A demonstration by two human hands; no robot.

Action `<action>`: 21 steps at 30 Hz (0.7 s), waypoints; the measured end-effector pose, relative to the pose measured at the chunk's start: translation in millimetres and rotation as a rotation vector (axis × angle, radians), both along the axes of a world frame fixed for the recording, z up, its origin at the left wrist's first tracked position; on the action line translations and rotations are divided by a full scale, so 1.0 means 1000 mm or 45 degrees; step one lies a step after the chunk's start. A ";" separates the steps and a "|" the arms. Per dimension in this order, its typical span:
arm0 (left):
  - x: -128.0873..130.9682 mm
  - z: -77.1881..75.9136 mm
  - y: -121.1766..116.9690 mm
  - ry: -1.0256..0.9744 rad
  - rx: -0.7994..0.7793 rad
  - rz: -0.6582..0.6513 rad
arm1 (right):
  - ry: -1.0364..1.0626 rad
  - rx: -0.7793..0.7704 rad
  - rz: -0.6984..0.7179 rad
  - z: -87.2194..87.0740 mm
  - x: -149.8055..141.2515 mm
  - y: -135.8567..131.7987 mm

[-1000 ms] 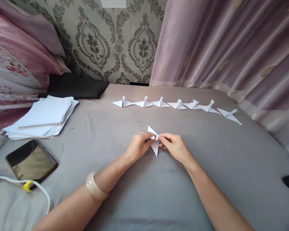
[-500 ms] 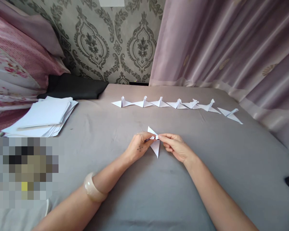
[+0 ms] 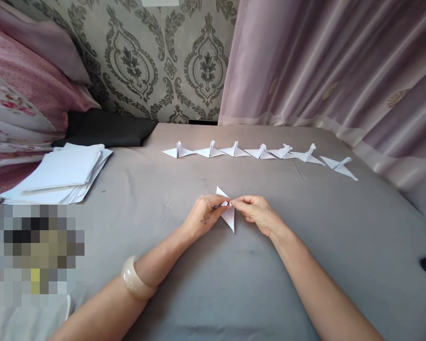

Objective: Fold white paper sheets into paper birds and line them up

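A white folded paper crane point(image 3: 228, 219) is held between my two hands over the grey cloth. My left hand point(image 3: 206, 214) pinches its body from the left side, thumb and forefinger closed. From the right, the thumb and fingertips of my right hand point(image 3: 254, 212) are closed on a small folded tip of the same crane. One pointed wing sticks up past my left fingers and the other points down toward me. My fingers hide the middle of the crane.
A row of several white paper cranes point(image 3: 262, 151) stretches across the far part of the grey cloth point(image 3: 156, 175). At the left lies a stack of white paper point(image 3: 62, 168), with a folded black cloth point(image 3: 110, 128) behind it. Purple curtains point(image 3: 291, 61) hang at the right.
My hands stay on the crane; the right fingers cover slightly more of its small tip than before. The whole view has shifted a little.
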State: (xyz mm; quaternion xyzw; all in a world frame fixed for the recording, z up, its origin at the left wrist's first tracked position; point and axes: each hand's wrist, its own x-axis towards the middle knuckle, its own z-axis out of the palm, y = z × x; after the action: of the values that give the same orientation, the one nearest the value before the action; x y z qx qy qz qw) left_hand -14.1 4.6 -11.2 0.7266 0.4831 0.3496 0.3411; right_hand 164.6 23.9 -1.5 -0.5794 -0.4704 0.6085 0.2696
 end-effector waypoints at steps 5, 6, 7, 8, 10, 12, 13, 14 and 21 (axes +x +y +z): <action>0.000 -0.003 0.003 0.003 0.013 -0.013 | -0.037 -0.010 -0.034 -0.001 -0.004 -0.001; 0.000 -0.003 0.003 -0.007 0.013 -0.002 | -0.040 -0.015 -0.040 -0.002 -0.004 -0.001; 0.000 -0.004 0.004 -0.023 0.012 0.009 | -0.043 -0.021 -0.046 -0.002 -0.004 -0.001; 0.000 -0.004 0.004 -0.044 0.009 0.018 | -0.043 -0.027 -0.051 -0.003 -0.003 -0.001; 0.000 -0.005 0.004 -0.091 -0.009 0.030 | -0.032 -0.037 -0.053 -0.003 -0.001 -0.001; 0.001 -0.005 0.004 -0.128 -0.039 0.033 | -0.006 -0.047 -0.037 -0.002 0.001 -0.001; 0.001 -0.004 0.004 -0.137 -0.056 0.034 | 0.012 -0.051 -0.022 -0.001 0.002 0.000; 0.001 -0.004 0.004 -0.142 -0.069 0.037 | 0.032 -0.055 -0.006 0.000 0.003 0.000; 0.003 -0.001 0.002 -0.089 -0.053 0.096 | 0.068 -0.049 0.044 0.002 0.005 -0.002</action>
State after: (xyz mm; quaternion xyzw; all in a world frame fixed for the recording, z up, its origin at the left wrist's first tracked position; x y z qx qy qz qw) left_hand -10.7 6.4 -12.7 0.6881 0.5052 0.3773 0.3591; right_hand 169.7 22.2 0.2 -0.5598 -0.4613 0.6372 0.2604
